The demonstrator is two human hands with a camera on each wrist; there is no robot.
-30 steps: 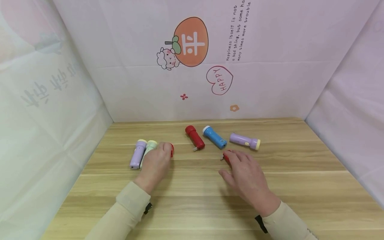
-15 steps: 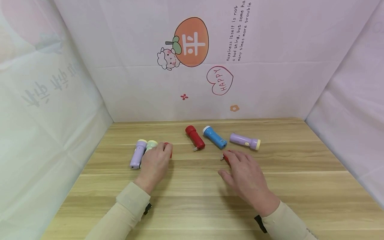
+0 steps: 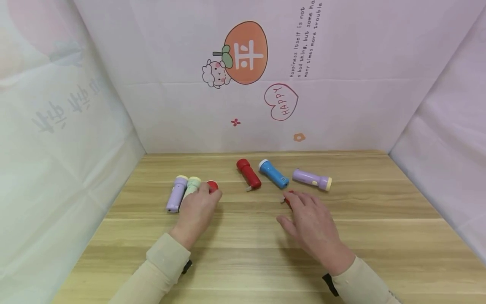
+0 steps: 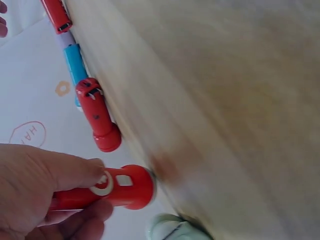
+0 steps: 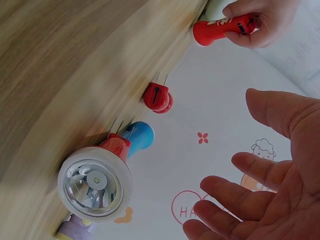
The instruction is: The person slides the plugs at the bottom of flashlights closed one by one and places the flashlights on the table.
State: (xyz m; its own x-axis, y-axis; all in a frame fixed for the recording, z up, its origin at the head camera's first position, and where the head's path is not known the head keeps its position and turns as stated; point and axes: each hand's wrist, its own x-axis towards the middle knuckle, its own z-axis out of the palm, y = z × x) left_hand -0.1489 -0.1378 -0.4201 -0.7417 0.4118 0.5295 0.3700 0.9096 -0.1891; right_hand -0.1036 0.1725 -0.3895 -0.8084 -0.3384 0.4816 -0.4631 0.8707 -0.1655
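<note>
My left hand [image 3: 199,211] pinches a red flashlight [image 4: 137,187] between thumb and fingers. Both wrist views show its wide head toward the wooden tabletop [image 3: 243,249], the lens end right at the wood. Just left of it lie a pale green flashlight [image 3: 193,184], partly behind the hand, and a purple flashlight [image 3: 177,194]. My right hand [image 3: 315,228] hovers with spread, relaxed fingers above another red flashlight [image 3: 288,197], mostly hidden in the head view. The right wrist view shows that one's round clear lens [image 5: 95,185] and nothing in the palm.
Toward the back lie a third red flashlight [image 3: 248,174] with metal prongs out, a blue flashlight [image 3: 274,174] with a white rim, and a second purple flashlight [image 3: 312,179]. White printed cloth [image 3: 171,114] hangs behind the table and along both sides.
The left hand's fingers have shifted on the red flashlight, and its red head shows differently beside them. My right hand stays in place. The head view has moved very slightly.
</note>
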